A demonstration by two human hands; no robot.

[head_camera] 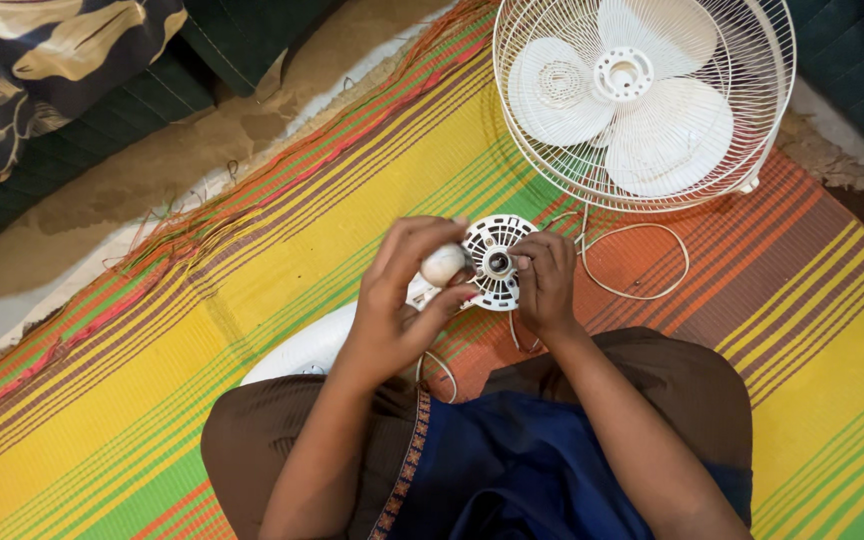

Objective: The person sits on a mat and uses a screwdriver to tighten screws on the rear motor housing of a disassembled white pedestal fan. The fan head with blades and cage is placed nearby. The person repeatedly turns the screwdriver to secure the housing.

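Observation:
My left hand (402, 290) is wrapped around the white rounded motor body (442, 265) of a fan, holding it above my lap. My right hand (544, 280) pinches the edge of the round white slotted motor front plate (490, 258), fingertips near its dark centre hole. A white fan base (302, 350) lies on the mat under my left forearm. The fan's wire grille with three white blades (642, 95) lies flat on the mat beyond my hands.
A white power cord (642, 262) loops on the striped woven mat (202, 330) between the grille and my hands. Dark green cushions and a patterned cloth (42, 60) sit at the upper left, past a strip of bare floor.

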